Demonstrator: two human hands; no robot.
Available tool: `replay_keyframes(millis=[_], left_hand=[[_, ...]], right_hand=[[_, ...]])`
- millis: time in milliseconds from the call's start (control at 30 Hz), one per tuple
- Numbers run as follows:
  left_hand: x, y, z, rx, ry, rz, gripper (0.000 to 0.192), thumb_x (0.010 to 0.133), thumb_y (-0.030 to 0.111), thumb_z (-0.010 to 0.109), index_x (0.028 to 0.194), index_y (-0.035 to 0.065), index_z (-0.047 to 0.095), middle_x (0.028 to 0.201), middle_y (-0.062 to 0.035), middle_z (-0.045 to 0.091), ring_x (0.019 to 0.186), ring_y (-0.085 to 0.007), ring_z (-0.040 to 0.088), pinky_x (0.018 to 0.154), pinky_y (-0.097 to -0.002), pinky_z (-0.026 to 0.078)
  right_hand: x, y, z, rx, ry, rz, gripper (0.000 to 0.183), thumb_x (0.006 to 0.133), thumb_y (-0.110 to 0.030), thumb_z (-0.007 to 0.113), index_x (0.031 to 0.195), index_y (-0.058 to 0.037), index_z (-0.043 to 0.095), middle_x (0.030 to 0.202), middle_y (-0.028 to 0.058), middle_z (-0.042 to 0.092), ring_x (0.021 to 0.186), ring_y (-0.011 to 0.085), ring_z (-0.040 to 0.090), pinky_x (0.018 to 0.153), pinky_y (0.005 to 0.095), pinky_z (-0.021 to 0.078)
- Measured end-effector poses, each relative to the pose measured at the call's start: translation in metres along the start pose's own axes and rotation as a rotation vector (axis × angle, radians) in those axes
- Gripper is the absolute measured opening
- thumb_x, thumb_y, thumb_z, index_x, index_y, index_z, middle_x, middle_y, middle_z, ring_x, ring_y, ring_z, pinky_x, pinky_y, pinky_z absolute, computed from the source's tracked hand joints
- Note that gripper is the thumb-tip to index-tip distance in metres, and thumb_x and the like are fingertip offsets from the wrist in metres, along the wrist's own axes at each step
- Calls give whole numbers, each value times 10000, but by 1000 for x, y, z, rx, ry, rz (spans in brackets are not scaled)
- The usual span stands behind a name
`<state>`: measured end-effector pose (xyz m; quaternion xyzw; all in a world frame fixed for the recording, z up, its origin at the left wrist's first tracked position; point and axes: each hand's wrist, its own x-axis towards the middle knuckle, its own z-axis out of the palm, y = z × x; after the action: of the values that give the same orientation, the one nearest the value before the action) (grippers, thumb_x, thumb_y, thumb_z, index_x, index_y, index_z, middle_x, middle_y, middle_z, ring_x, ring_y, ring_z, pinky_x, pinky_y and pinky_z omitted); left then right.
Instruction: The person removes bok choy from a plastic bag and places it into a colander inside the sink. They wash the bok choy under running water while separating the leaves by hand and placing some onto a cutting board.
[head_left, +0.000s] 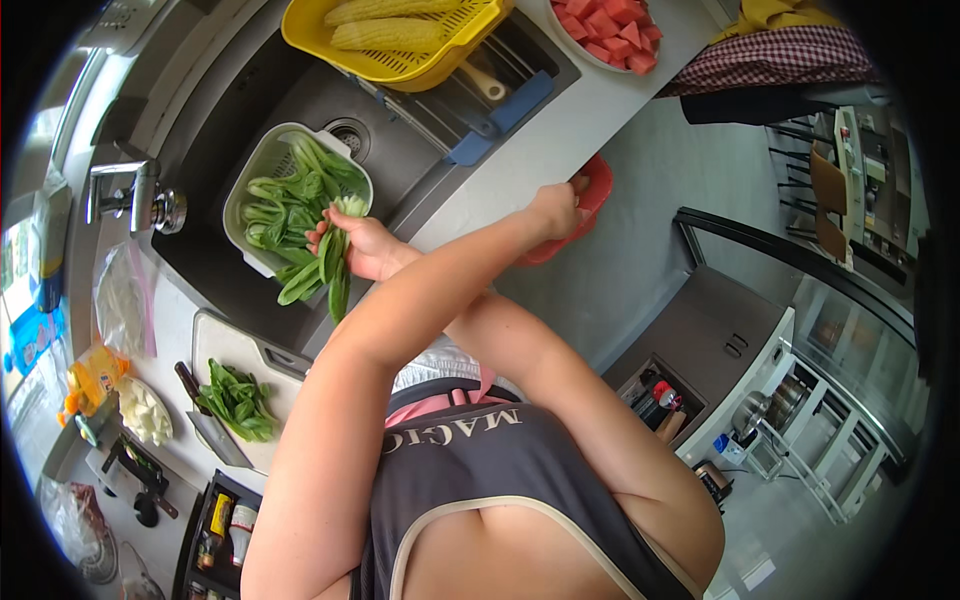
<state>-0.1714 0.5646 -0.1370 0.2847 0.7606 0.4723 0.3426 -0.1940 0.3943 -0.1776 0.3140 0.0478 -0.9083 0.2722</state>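
My right hand (364, 244) grips a bunch of bok choy (334, 259) above the white colander (234, 199) in the dark sink. More bok choy (289, 199) fills that colander, leaves and pale stalks together. My left forearm crosses over my right one. On the far side, beyond the counter's edge, my left hand (555, 212) holds a red plastic container (598, 184); my hand and arm cover part of it, and its inside is mostly hidden.
A yellow basket (420, 79) with corn cobs rests over the sink's far end, beside a bowl of cut watermelon (611, 30). Left are the faucet (142, 199), a cutting board (289, 405) bearing leafy greens (238, 401) and a cleaver (217, 439), and a plate of white pieces (146, 412).
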Motion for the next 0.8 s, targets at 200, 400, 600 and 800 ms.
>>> replay_keyframes(millis=[200, 400, 600, 800], left_hand=[[-15, 16, -36, 79, -30, -64, 258, 793, 93, 557, 1033, 5, 601, 933, -197, 633, 880, -335, 610, 784, -371, 487], [-144, 38, -122, -197, 623, 394, 269, 821, 7, 514, 1087, 12, 555, 919, -135, 594, 865, -261, 592, 775, -329, 480], [-312, -15, -161, -203, 1182, -183, 198, 921, 42, 433, 1067, -11, 556, 897, -86, 612, 795, -126, 575, 742, -242, 456], [-384, -42, -96, -384, 1618, -442, 184, 920, 67, 455, 1059, -7, 549, 900, -90, 620, 763, -118, 577, 709, -247, 460]], right_hand=[[11, 15, -7, 2, 37, 87, 151, 921, -223, 473, 924, -76, 506, 813, 86, 552, 861, 259, 566, 803, 417, 478], [21, -20, 18, -150, 94, 97, 102, 860, -169, 501, 845, -70, 516, 654, 53, 537, 730, 229, 571, 856, 470, 455], [121, -49, 70, -2010, 142, -636, 233, 852, -239, 519, 917, -17, 547, 889, 161, 626, 812, 322, 617, 699, 394, 483], [175, -8, 12, -2641, 453, -447, 252, 827, -169, 483, 1018, -12, 531, 993, 206, 615, 907, 351, 611, 767, 449, 489]])
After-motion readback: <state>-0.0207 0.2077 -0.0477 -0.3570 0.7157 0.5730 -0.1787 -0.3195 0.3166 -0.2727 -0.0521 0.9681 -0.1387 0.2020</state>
